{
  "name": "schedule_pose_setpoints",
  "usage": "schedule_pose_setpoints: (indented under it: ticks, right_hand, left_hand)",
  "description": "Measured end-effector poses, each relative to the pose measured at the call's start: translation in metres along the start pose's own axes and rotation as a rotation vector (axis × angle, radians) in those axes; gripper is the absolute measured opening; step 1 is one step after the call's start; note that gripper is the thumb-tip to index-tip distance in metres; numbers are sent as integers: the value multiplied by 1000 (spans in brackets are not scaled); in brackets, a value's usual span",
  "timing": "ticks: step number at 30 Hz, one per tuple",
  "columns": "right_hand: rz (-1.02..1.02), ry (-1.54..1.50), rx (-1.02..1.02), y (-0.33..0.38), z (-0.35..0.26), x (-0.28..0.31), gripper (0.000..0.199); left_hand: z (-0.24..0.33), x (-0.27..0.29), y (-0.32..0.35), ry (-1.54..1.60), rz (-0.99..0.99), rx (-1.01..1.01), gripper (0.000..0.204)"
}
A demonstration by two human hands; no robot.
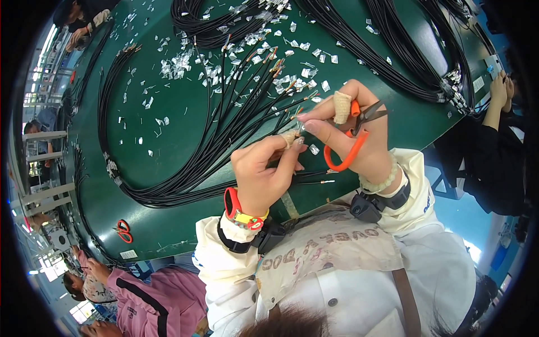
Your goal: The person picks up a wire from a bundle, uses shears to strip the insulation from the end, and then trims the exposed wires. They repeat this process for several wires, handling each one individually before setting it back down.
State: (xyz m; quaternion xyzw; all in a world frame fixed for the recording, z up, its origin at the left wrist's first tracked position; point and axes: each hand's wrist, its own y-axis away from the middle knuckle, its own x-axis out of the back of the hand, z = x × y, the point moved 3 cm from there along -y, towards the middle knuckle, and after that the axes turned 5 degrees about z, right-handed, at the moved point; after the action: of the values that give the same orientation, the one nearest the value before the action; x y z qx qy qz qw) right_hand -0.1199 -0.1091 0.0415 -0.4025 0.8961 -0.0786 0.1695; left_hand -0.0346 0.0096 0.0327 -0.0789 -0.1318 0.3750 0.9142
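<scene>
My left hand [264, 171] is closed in a pinch at the stripped end of a black cable, with a cloth finger cover on one finger. Thumb and forefinger of my right hand [362, 121] meet at the same spot, around thin wires [299, 117] fanning from the cable end. Orange-handled scissors [357, 149] hang in my right hand, their dark blades [371, 114] pointing away to the right. A finger cover [342, 107] wraps the right forefinger too. Exactly which wires each hand grips is partly hidden by the fingertips. Beside the hands, a bundle of black cables [191, 180] spreads its stripped, coloured ends.
Foil scraps [177, 66] litter the green table [168, 121]. More black cable bundles [387, 56] lie along the far side. Another pair of red-handled scissors [123, 231] rests near the left edge. Co-workers sit at left and right; one person's hands [501, 90] are at the right edge.
</scene>
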Motion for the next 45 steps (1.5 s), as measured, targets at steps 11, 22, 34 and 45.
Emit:
schedule_pose_setpoints:
  ticks: [11,22,34,45]
  right_hand:
    - [-219,483,45,-17,-30,14,24]
    - [-264,270,171,-14,-11,9,24]
    - [-796,847,114,-37,-44,-1,23]
    - [-920,239,-519,-37,-16,13,28]
  left_hand:
    - [1,-3,1,50,8,65,11]
    - [3,2,-2,199,18,233,9]
    - [12,-9,3,-441,-89,-418,13]
    - [18,-10,3,-474,-206,-588,11]
